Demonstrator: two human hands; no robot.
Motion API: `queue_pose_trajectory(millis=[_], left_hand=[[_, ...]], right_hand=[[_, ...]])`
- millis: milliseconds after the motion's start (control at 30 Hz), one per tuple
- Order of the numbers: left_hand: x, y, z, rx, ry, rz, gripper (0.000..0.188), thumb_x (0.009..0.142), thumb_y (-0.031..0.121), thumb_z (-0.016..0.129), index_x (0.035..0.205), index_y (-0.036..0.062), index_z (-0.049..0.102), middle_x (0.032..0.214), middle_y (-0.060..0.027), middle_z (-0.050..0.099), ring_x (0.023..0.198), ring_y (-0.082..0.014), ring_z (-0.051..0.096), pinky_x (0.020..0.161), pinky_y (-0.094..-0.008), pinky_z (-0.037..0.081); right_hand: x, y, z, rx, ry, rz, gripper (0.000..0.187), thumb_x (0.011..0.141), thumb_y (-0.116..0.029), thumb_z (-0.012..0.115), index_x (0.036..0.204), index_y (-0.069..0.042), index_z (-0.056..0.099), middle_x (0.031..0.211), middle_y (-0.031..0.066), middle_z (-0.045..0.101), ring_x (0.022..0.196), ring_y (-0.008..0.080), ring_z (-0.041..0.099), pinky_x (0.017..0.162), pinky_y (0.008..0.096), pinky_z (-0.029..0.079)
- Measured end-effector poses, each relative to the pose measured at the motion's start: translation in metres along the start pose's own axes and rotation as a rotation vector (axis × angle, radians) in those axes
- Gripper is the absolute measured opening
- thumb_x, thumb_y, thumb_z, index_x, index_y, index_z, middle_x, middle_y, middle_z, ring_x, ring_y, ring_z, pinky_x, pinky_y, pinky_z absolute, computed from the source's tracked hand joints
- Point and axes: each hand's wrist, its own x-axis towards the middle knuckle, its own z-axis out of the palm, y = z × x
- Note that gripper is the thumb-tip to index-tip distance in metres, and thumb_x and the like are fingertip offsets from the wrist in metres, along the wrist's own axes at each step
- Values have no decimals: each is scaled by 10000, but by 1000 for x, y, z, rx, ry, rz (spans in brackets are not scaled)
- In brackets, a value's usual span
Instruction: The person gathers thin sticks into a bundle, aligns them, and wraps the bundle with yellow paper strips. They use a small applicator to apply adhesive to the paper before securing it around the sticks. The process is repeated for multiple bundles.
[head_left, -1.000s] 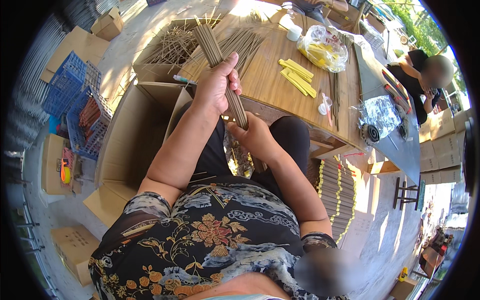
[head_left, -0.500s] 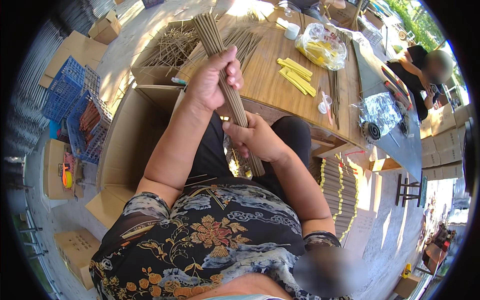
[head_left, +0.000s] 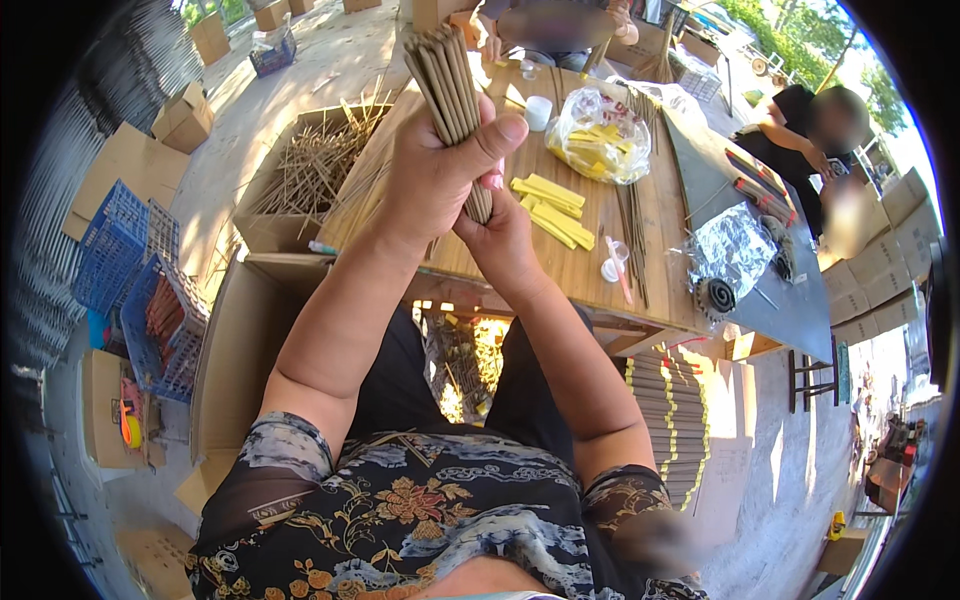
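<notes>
A thick bundle of brown incense sticks stands nearly upright over the wooden table. My left hand wraps around the middle of the bundle, thumb across the front. Just below it, my right hand grips the bundle's lower end. The tips of the sticks fan out above my left fist. Both forearms rise from the lower edge of the view.
Yellow paper strips, a clear bag of yellow packets, a small white cup and loose sticks lie on the table. An open cardboard box of sticks sits left. Blue crates stand far left. Another person sits at right.
Both hands have lifted the bundle up and closer to the camera, bringing it more upright. The right hand has risen from my lap to just under the left hand.
</notes>
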Motion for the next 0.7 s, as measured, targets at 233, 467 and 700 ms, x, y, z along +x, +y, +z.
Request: queue_pose_trajectory(millis=[233,467,700], left_hand=[[2,-90,-18,128,204,-283,214,763,179,683,691,102,497,574,30,479,495,-45,450,460,-176,375],[0,-113,-28,216,274,-208,293,779,240,667,618,88,476,503,33,473,440,-34,434,423,-186,357],[3,-72,-36,-340,124,-264,187,806,170,634,704,91,500,513,28,445,420,-45,402,400,-194,341]], right_hand=[[16,91,8,45,9,-14,200,776,-90,597,953,-18,541,825,109,600,782,198,572,707,305,444],[20,99,11,41,-25,17,274,773,-71,591,1033,-25,515,874,99,599,825,174,560,739,299,438],[18,53,3,101,-177,132,212,776,-120,623,932,-16,522,737,58,574,669,168,574,610,282,456]])
